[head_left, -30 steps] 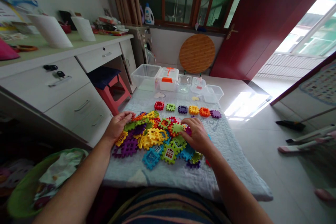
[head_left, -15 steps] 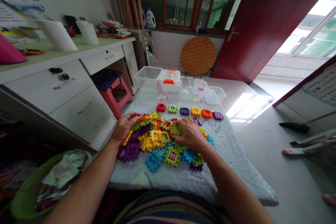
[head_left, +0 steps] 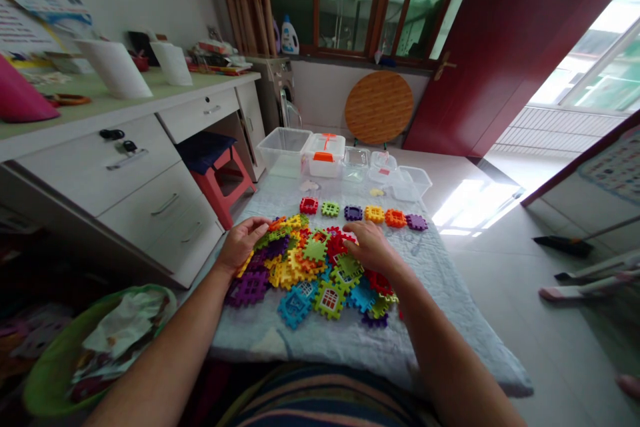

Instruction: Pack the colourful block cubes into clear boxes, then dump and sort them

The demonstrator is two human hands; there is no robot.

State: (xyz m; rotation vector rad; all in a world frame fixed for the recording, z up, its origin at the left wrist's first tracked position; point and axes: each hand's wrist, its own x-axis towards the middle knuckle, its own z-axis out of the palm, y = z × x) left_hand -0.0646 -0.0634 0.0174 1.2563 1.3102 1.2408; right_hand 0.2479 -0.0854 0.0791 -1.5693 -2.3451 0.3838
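Observation:
A heap of colourful plastic interlocking building blocks (head_left: 295, 270), square with notched edges, lies on the cloth-covered table (head_left: 445, 320). My left hand (head_left: 245, 240) rests against the heap's left side, fingers loosely extended beside an orange block (head_left: 277, 223); it holds nothing that I can see. Over the heap's right side, my right hand (head_left: 371, 247) has its thumb and fingers around the edge of a red block (head_left: 339, 244). A green block (head_left: 316, 248) lies flat just left of it. Blue blocks (head_left: 295, 307) and a green window block (head_left: 330, 299) sit at the front.
Behind the heap runs a row of single blocks: red (head_left: 309, 205), green (head_left: 330, 208), dark blue (head_left: 353, 213), yellow, orange and purple (head_left: 417, 221). Clear plastic boxes (head_left: 284, 140) stand along the far edge. A red stool (head_left: 220, 180) and white desk (head_left: 135, 173) are left.
My right hand has shifted slightly up and right. The green block that was under its fingers now lies to the left, and red blocks show beneath the hand. My left hand has hardly moved.

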